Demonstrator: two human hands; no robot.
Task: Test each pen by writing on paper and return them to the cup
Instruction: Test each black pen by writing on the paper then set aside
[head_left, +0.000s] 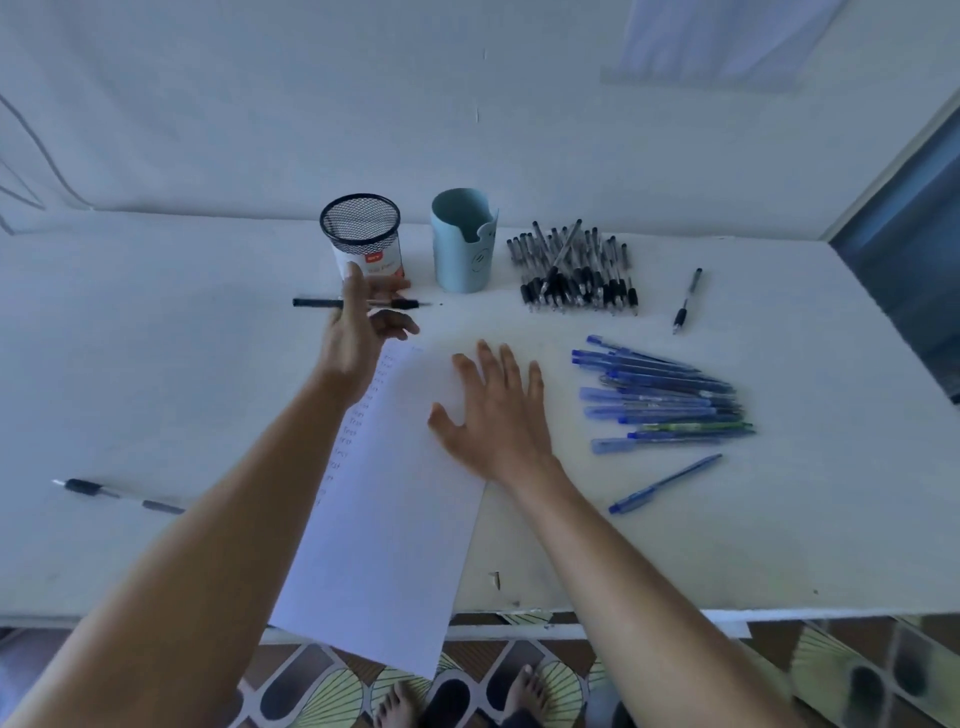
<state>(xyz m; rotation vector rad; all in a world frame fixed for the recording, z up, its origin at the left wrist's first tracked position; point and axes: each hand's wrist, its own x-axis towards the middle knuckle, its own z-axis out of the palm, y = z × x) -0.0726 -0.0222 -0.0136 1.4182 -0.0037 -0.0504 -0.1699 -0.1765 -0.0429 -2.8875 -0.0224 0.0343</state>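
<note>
A flat white table (156, 364) stands by a white wall. At 9 o'clock a lone pen (83, 487) with a rubbery grip lies still. The left hand (358, 332) curls its fingers round a thin black pen (311, 302), held sideways just in front of the round wire mesh cup (361, 234) at 12 o'clock. The smooth paper (384, 519) has a row of small test words down its left side. The right hand (493, 415) rests on it, fingers spread. A smooth blue cup (460, 244) stands beside the mesh one. No pen shows in either cup. The black pile (576, 270) at 1 o'clock and the blue pile (660, 395) at 3 o'clock wait, so I think lots is left.
</note>
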